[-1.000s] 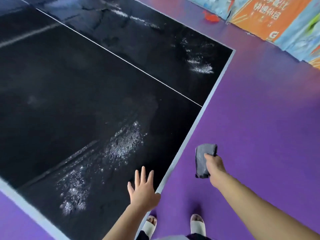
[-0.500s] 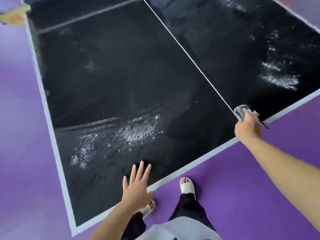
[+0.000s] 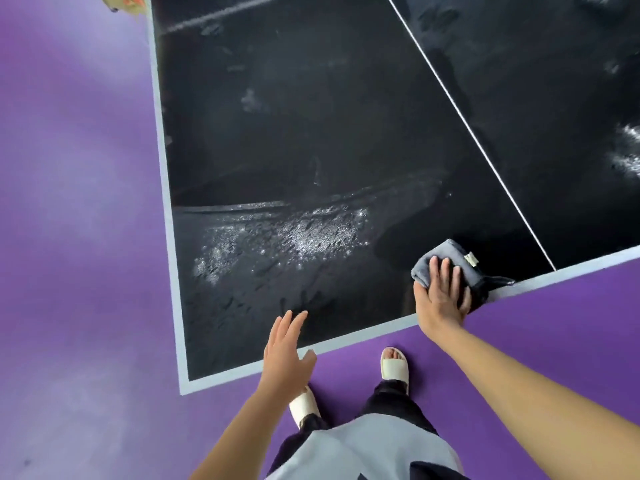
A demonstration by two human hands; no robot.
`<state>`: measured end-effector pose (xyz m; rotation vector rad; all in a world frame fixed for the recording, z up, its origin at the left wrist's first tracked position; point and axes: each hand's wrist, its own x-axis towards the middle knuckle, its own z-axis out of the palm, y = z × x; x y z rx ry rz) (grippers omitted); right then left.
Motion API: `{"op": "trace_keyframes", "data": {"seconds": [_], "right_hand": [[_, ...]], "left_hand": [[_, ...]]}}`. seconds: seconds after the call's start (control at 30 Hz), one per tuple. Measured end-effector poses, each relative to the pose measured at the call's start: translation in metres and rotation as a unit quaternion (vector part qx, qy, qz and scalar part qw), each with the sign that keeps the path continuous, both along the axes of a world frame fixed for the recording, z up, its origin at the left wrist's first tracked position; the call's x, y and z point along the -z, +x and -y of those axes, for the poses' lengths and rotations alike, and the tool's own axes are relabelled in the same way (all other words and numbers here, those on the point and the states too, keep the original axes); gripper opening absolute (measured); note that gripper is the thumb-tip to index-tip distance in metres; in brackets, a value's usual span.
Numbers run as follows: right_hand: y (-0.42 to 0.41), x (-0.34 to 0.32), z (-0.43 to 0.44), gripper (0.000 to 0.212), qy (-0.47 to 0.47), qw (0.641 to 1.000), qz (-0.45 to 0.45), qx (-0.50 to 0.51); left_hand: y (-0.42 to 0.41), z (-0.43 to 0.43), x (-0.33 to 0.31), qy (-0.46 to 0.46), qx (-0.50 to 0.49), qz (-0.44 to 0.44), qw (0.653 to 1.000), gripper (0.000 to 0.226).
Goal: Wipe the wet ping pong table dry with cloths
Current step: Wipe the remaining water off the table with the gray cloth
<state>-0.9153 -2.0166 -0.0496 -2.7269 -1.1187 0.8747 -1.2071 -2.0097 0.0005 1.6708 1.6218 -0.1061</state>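
Change: right hand (image 3: 441,296) no longer clutches grey cloth (image 3: 448,251) mid-air; palm flat, fingers straight, pressing it onto ping pong table (image 3: 162,168) near edge. Wiping stroke ready: droplet patch (image 3: 284,237) left of palm, unwiped; left hand (image 3: 285,351) spread, empty.

No legible text, label or number anywhere (small pale tag (image 3: 470,258) on the cloth (image 3: 449,250): too tiny).

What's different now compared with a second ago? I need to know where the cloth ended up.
The right hand carried the grey cloth from over the purple floor onto the near edge of the ping pong table, left of the white centre line. It was gripping the cloth and now presses it down with flat fingers. The left hand stays open and empty, and the wet patch is still unwiped.
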Motion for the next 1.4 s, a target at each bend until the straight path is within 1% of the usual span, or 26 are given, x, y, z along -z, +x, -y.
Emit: {"op": "trace_keyframes", "data": {"seconds": [0.07,0.13,0.2,0.27,0.4,0.47,0.53,0.57,0.6,0.63,0.7,0.73,0.77,0.83,0.87,0.93,1.0,1.1,1.17,1.27,1.3,1.37,1.4], "right_hand": [[-0.047,-0.006,0.0,0.062,-0.014,0.999,-0.019,-0.027],[-0.097,-0.008,0.0,0.063,-0.018,0.997,-0.037,-0.065],[-0.149,-0.011,-0.002,0.064,-0.021,0.992,-0.052,-0.112],[-0.197,-0.013,-0.005,0.06,-0.022,0.986,-0.077,-0.145],[-0.303,-0.021,0.002,0.057,-0.001,0.965,-0.139,-0.224],[-0.351,-0.026,0.006,0.054,0.012,0.941,-0.2,-0.273],[-0.392,-0.032,0.006,0.053,-0.007,0.911,-0.278,-0.305],[-0.41,-0.039,0.006,0.055,-0.027,0.896,-0.344,-0.28],[-0.422,-0.047,0.005,0.058,-0.047,0.876,-0.432,-0.208],[-0.43,-0.055,0.004,0.06,-0.064,0.847,-0.517,-0.108],[-0.425,-0.07,0.0,0.054,-0.089,0.768,-0.631,0.065],[-0.415,-0.078,-0.002,0.052,-0.085,0.736,-0.661,0.12],[-0.402,-0.084,-0.005,0.051,-0.064,0.713,-0.678,0.166],[-0.364,-0.095,-0.011,0.049,-0.013,0.677,-0.697,0.236],[-0.34,-0.102,-0.014,0.047,0.016,0.676,-0.688,0.263],[-0.287,-0.116,-0.019,0.043,0.077,0.695,-0.646,0.307],[-0.228,-0.129,-0.018,0.038,0.141,0.704,-0.603,0.347],[-0.139,-0.14,-0.013,0.036,0.225,0.702,-0.544,0.401],[-0.083,-0.146,-0.013,0.037,0.276,0.707,-0.49,0.429],[0.002,-0.154,-0.022,0.032,0.335,0.727,-0.383,0.461],[0.028,-0.157,-0.025,0.03,0.345,0.741,-0.339,0.466],[0.079,-0.158,-0.033,0.02,0.348,0.794,-0.231,0.441],[0.1,-0.154,-0.037,0.027,0.349,0.822,-0.18,0.413]], "left_hand": [[-0.035,0.003,0.0,0.041,-0.105,0.015,0.994,0.076],[-0.077,0.002,-0.002,0.07,-0.197,-0.01,0.978,0.076],[-0.122,0.005,-0.006,0.072,-0.265,-0.047,0.96,0.076],[-0.16,0.015,-0.004,0.053,-0.3,-0.06,0.951,0.078],[-0.216,0.057,-0.003,0.011,-0.34,-0.015,0.94,0.081],[-0.232,0.073,-0.006,0.003,-0.352,0.004,0.936,0.081],[-0.245,0.079,-0.009,0.003,-0.347,0.021,0.938,0.08],[-0.25,0.081,-0.012,0.005,-0.345,0.027,0.938,0.08],[-0.254,0.082,-0.014,0.012,-0.346,0.033,0.937,0.078],[-0.256,0.082,-0.019,0.025,-0.349,0.04,0.936,0.077],[-0.258,0.075,-0.03,0.057,-0.36,0.06,0.929,0.073],[-0.258,0.07,-0.035,0.072,-0.366,0.073,0.925,0.07],[-0.256,0.064,-0.039,0.082,-0.373,0.082,0.921,0.067],[-0.245,0.051,-0.045,0.096,-0.376,0.092,0.917,0.061],[-0.234,0.042,-0.046,0.102,-0.37,0.102,0.918,0.058],[-0.207,0.024,-0.047,0.108,-0.333,0.12,0.929,0.054],[-0.173,0.008,-0.048,0.105,-0.269,0.13,0.949,0.056],[-0.123,-0.013,-0.05,0.093,-0.162,0.138,0.973,0.059],[-0.092,-0.032,-0.049,0.098,-0.108,0.127,0.981,0.061],[-0.043,-0.061,-0.043,0.11,-0.062,0.102,0.987,0.061],[-0.027,-0.066,-0.041,0.107,-0.05,0.091,0.989,0.062],[0.001,-0.073,-0.031,0.096,-0.033,0.068,0.993,0.064],[0.013,-0.076,-0.026,0.087,-0.03,0.053,0.994,0.066]]}}
